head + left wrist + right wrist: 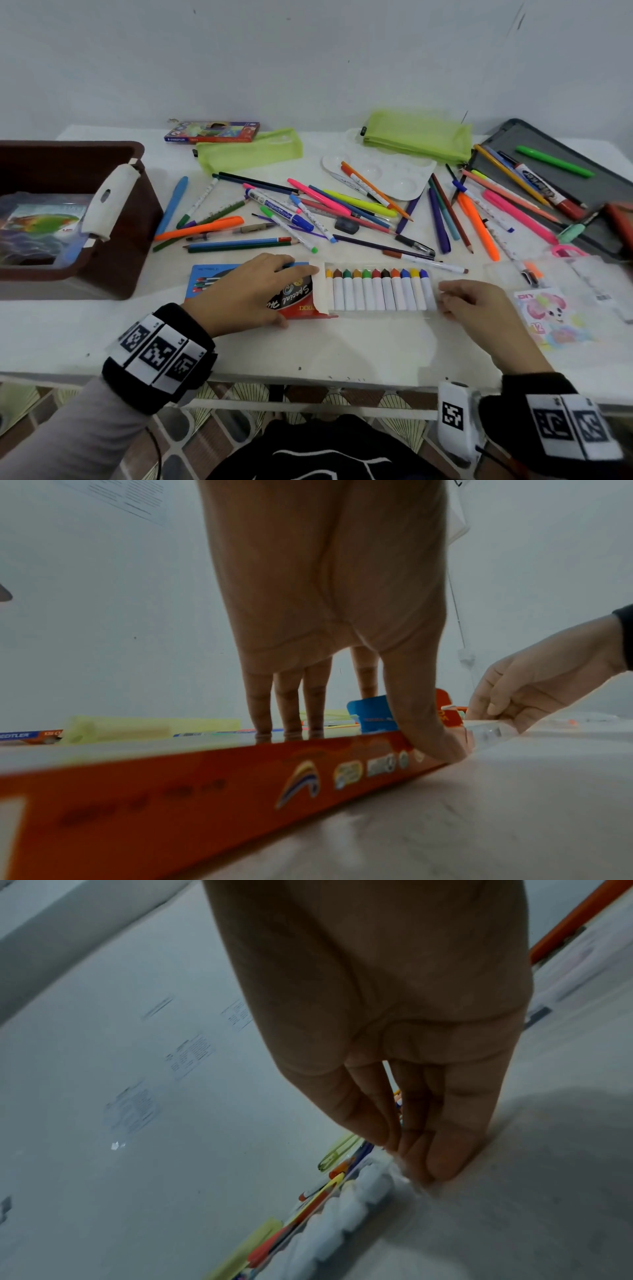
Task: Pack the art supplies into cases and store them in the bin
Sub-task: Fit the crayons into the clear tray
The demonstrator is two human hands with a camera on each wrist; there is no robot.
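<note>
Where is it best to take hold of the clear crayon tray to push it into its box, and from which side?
Take the crayon tray at its free right end, from the right, where the right hand already touches it. The tray lies flat and long, its left end is at the open mouth of the crayon box, which the left hand holds, so a push along its length probably slides it in.

bin point(113, 240) left on table point(342, 342), pens point(308, 212) behind crayon tray point(376, 291)

bare table edge point(342, 346) lies open; scattered pens point(308, 212) block the way behind.
</note>
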